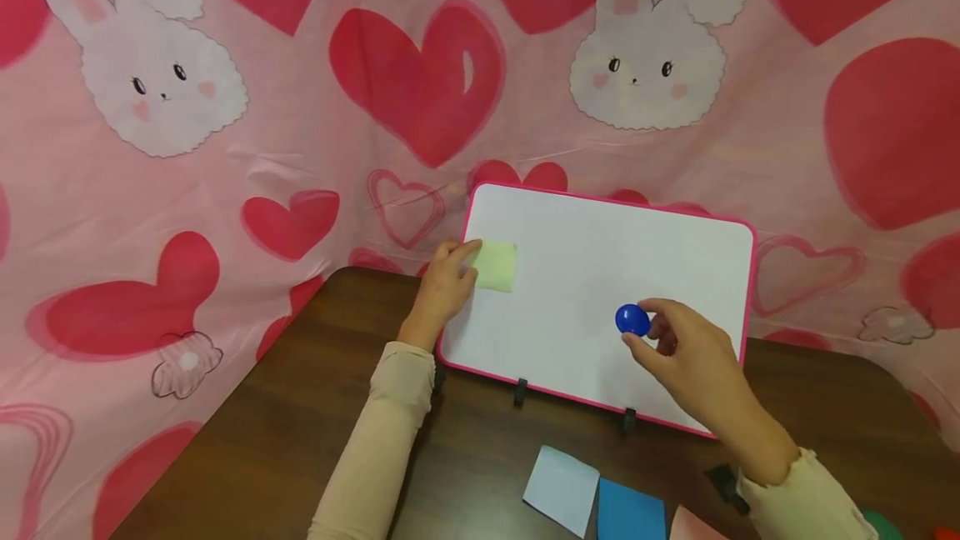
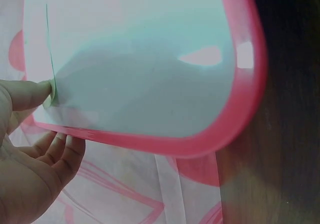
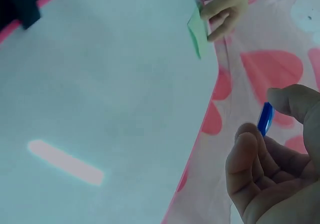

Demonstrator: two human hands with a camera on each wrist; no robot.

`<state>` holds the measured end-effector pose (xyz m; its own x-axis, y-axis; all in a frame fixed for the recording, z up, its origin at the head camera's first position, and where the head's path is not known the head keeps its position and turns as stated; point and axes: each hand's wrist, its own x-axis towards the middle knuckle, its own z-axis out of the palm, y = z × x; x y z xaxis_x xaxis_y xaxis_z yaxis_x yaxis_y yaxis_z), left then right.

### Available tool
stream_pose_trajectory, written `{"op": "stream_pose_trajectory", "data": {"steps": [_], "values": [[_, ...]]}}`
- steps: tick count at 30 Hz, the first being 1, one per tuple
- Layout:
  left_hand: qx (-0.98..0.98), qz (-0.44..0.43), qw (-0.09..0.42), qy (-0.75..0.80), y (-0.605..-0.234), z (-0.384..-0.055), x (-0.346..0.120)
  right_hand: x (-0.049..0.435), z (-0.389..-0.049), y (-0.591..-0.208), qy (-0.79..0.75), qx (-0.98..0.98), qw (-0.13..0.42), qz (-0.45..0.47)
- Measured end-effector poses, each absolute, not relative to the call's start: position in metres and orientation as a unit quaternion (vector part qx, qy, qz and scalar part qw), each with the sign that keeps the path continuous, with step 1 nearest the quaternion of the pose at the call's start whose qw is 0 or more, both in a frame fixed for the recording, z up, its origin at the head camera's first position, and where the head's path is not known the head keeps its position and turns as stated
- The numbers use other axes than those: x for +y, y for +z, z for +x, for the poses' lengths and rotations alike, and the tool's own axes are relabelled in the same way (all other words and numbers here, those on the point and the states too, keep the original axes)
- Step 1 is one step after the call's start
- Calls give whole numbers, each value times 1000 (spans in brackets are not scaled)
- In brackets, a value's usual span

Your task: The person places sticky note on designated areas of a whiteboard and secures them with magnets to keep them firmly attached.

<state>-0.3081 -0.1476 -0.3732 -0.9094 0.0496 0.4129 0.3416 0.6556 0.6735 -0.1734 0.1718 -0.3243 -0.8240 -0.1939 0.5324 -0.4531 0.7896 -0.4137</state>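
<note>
A light green sticky note [image 1: 495, 266] lies against the left part of a pink-framed whiteboard [image 1: 577, 315]. My left hand [image 1: 444, 286] presses the note's left edge with index finger and thumb. In the left wrist view, the left thumb [image 2: 31, 94] is on the note, while the other fingers are by the board's pink rim. In front of the board's right half, my right hand [image 1: 693, 361] pinches a round blue magnet [image 1: 632, 320] between thumb and fingers. That magnet [image 3: 266, 119] appears edge-on in the right wrist view, apart from the board.
Black clips [image 1: 521, 392] are at the board's lower edge. A pale paper square [image 1: 561, 490], a blue one [image 1: 632, 512] and a pink one [image 1: 692, 526] lie on the brown table [image 1: 300, 407]. A patterned pink cloth [image 1: 300, 132] hangs behind.
</note>
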Motion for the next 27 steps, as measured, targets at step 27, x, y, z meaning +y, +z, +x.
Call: {"op": "stream_pose_trajectory", "data": {"steps": [27], "values": [[-898,-117,167,-389,-373,-309,-151,70,-252,-327,321,-908,199,182]]}}
